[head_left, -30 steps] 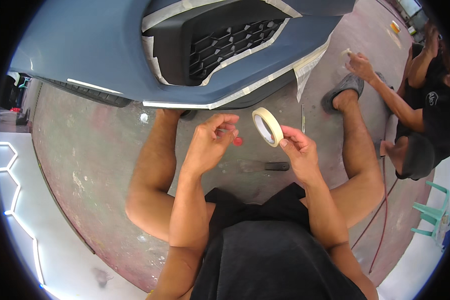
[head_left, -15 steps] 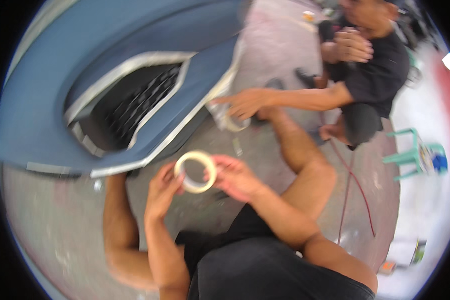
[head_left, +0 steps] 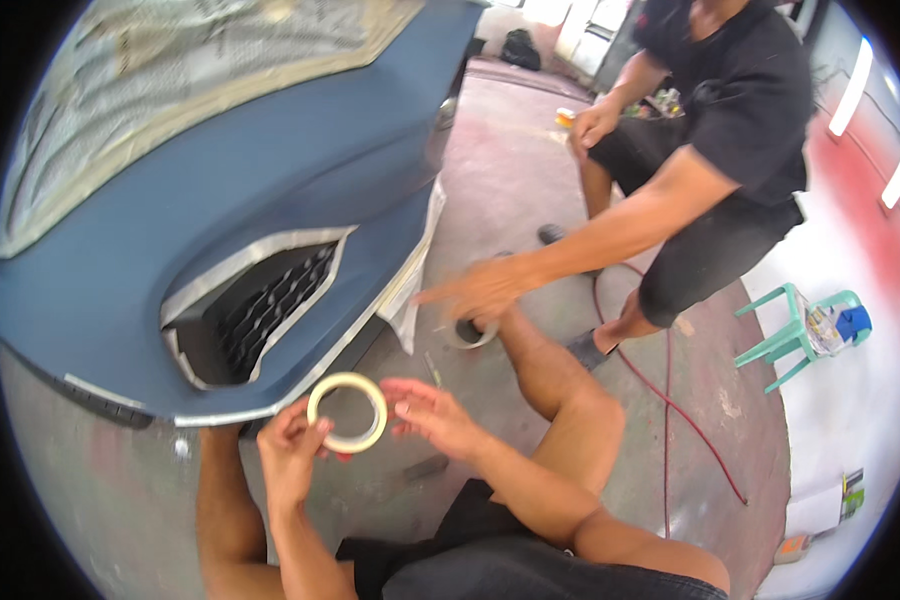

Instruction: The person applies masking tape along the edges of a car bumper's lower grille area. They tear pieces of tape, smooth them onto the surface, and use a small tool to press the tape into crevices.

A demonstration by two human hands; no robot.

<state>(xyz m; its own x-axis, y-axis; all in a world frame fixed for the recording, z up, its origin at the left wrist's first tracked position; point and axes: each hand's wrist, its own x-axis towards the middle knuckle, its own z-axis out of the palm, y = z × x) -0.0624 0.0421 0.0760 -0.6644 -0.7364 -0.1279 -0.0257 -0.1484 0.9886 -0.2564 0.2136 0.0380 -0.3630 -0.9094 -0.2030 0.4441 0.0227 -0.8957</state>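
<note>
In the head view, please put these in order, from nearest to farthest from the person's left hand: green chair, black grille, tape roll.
1. Tape roll: held in the left hand.
2. Black grille: beyond the hand, in the blue bumper.
3. Green chair: far off to the right.

A second ago the roll of masking tape (head_left: 378, 431) sat edge-on in the right hand (head_left: 432, 418); now the left hand (head_left: 288, 455) pinches it at its 8 o'clock side, its ring face-on, with the right fingertips at or just beside its 3 o'clock rim. The co-worker (head_left: 745, 125) has come up from a crouch, one arm now stretched from 2 o'clock toward the hanging masking strip (head_left: 403, 322), the other hand lowered to the knee. The view has swung, bringing a taped masking sheet (head_left: 220, 85) in at 11 o'clock.
</note>
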